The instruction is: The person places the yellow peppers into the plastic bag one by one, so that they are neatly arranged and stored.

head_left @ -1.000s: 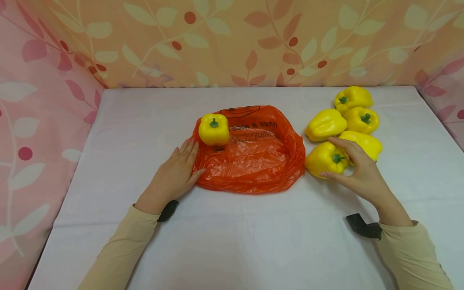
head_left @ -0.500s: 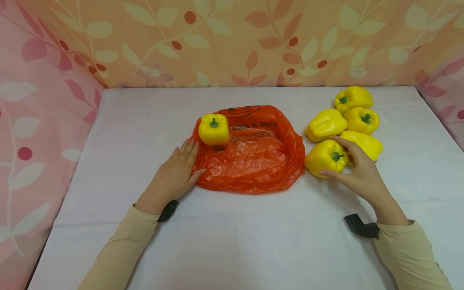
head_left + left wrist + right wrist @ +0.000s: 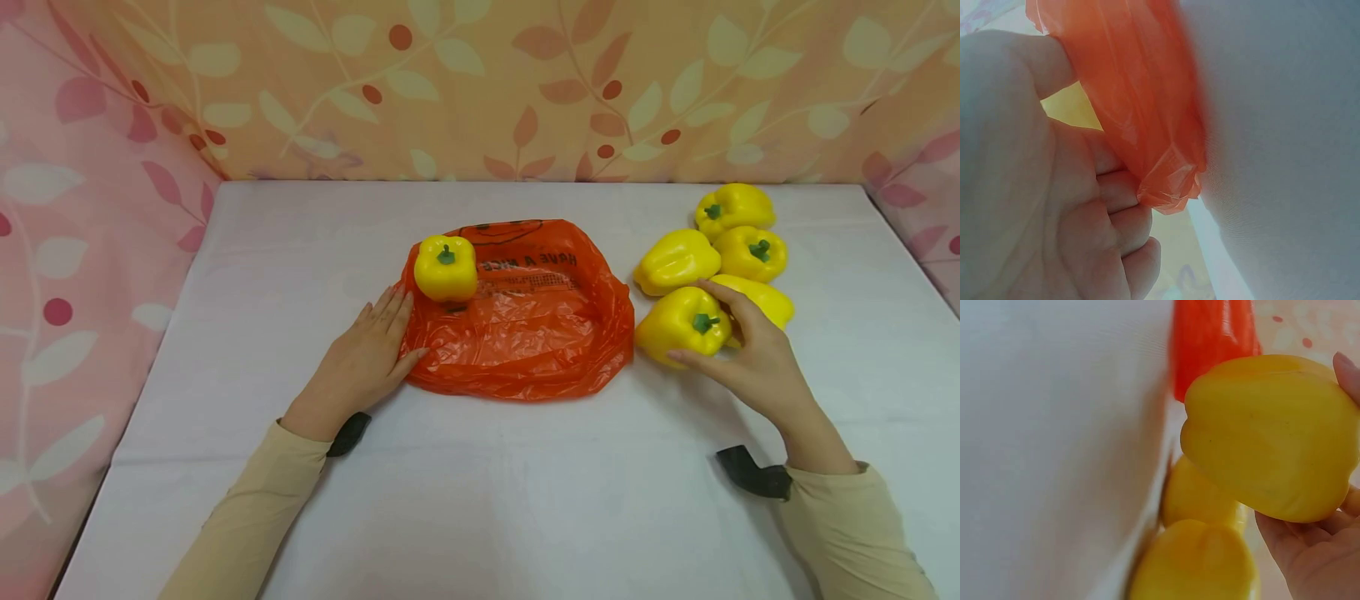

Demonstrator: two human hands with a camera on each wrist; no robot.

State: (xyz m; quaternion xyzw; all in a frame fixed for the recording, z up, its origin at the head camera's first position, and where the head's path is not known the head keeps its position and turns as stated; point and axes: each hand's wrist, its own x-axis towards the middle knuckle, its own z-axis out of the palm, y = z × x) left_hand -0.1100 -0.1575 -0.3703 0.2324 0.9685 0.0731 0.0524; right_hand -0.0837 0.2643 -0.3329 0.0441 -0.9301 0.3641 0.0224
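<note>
In the head view my right hand [image 3: 756,364] holds a yellow bell pepper [image 3: 681,327] with a green stem, thumb on the near side and fingers on the far side. The right wrist view shows this pepper [image 3: 1266,437] large, raised a little off the cloth. My left hand [image 3: 358,367] rests with extended fingers on the left edge of a red-orange plastic bag [image 3: 517,333]. In the left wrist view the fingers [image 3: 1129,228] touch the bag's edge [image 3: 1147,106]. Another yellow bell pepper [image 3: 446,279] stands on the bag's upper left, stem up.
Several more yellow bell peppers [image 3: 675,262] lie grouped at the back right, next to the right hand. A white cloth [image 3: 480,500] covers the table. Floral curtains [image 3: 480,92] stand behind and at the sides.
The pepper in my right hand has risen slightly, and the hand has moved with it. The left hand, the bag and the other peppers keep their places; the view shifts slightly.
</note>
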